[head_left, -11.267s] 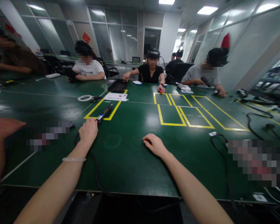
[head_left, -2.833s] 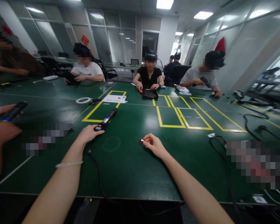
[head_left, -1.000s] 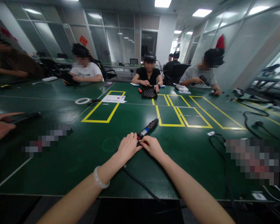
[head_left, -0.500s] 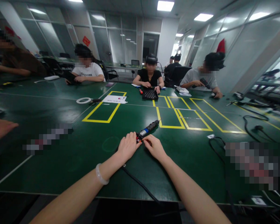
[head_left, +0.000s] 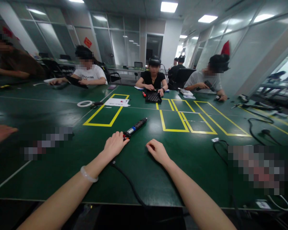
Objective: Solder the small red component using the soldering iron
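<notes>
My left hand (head_left: 115,143) is closed around the rear end of a corded electric screwdriver (head_left: 135,127), black with a silver and blue band. Its nose points away to the right, low over the green table (head_left: 86,179). A black cord (head_left: 128,180) trails from beneath the hand toward the near edge. My right hand (head_left: 158,150) is apart from the tool, to its right. Its thumb and forefinger are curled together; whatever they may hold is hidden or too small to make out.
Yellow tape outlines (head_left: 174,130) mark the tabletop beyond my hands. A paper sheet (head_left: 116,102) and a white cable coil (head_left: 84,103) lie ahead left. Across the table a person handles a black tray (head_left: 153,97). Another person's hand (head_left: 2,134) is at far left; black cables (head_left: 251,127) run right.
My left hand has carried the electric screwdriver to the left, away from my right hand. The right hand has stayed nearly in place; the two were close together at the tool's rear.
</notes>
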